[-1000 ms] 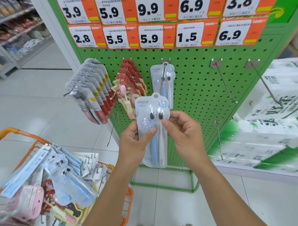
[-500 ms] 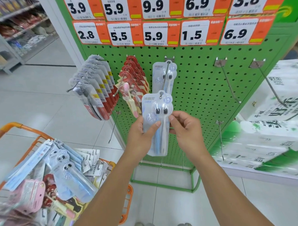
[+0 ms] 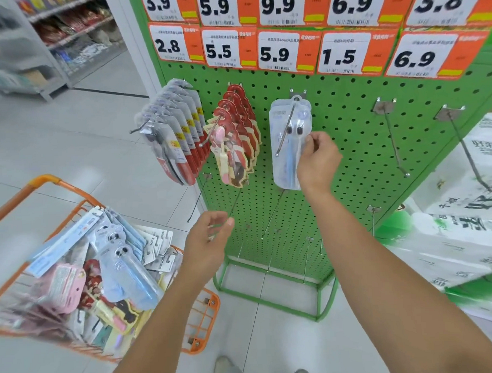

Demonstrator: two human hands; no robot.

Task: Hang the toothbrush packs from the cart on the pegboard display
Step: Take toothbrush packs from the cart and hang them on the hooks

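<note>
A clear pack with two blue toothbrushes (image 3: 286, 145) hangs on a hook of the green pegboard (image 3: 350, 142), pushed back against the board. My right hand (image 3: 317, 160) pinches the pack's right edge. My left hand (image 3: 208, 244) hovers lower, fingers apart and holding nothing, between the board and the orange cart (image 3: 200, 323). The cart at lower left holds several loose packs, among them blue toothbrush packs (image 3: 124, 265) and a pink one (image 3: 63, 287).
Two full hooks carry red-and-clear packs (image 3: 178, 138) and red character packs (image 3: 237, 141) left of my right hand. Bare hooks (image 3: 395, 143) stick out to the right and below. Wrapped tissue bundles (image 3: 465, 205) stack at the right. Store shelves (image 3: 63, 39) stand at the far left.
The blue pack slid onto the hook and back to the board. My left hand let go of it and dropped toward the cart; my right hand stayed on the pack.
</note>
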